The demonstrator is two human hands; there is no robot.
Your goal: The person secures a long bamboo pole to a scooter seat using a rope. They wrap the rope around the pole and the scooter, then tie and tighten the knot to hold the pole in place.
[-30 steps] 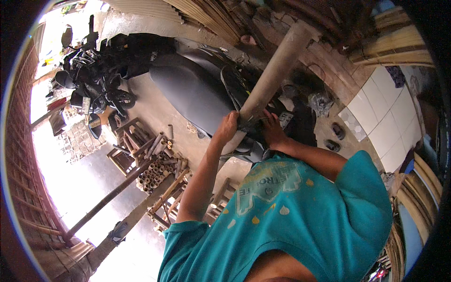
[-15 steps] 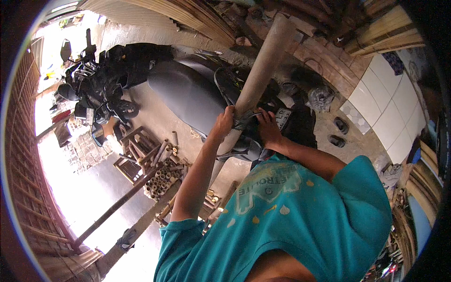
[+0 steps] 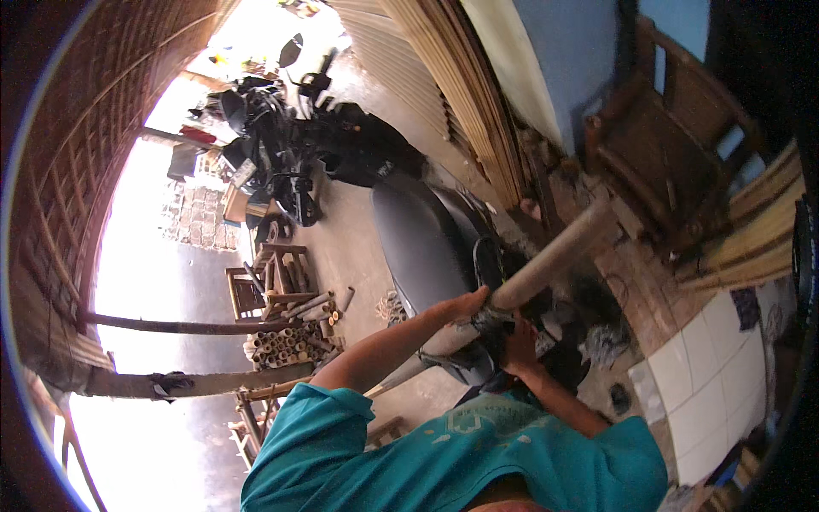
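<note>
A long, thick, pale-brown pole [image 3: 559, 254], which looks like bamboo, slants from below my hands up to the far right, in front of the motorcycle's rear. My left hand [image 3: 467, 305] is closed against the pole near a darker band, its fingers partly hidden. Close by on the right side, my right hand [image 3: 519, 348] has its fingers bent beside the dark band. Blur hides what lies between those fingers. Just beyond my hands is the grey seat [image 3: 418, 235] of a black motorcycle.
Cut bamboo pieces [image 3: 286, 348] are stacked at the left by a small wooden rack [image 3: 281, 273]. More motorcycles [image 3: 264, 162] stand at the far left. A bamboo chair [image 3: 674, 136] is at the far right, above white floor tiles [image 3: 704, 375]. A dark sandal [image 3: 620, 398] lies near them.
My view has turned, so the motorcycle and bamboo stack appear shifted and the chair has come into sight. The pole now slants lower to the right, with both hands still at its dark band.
</note>
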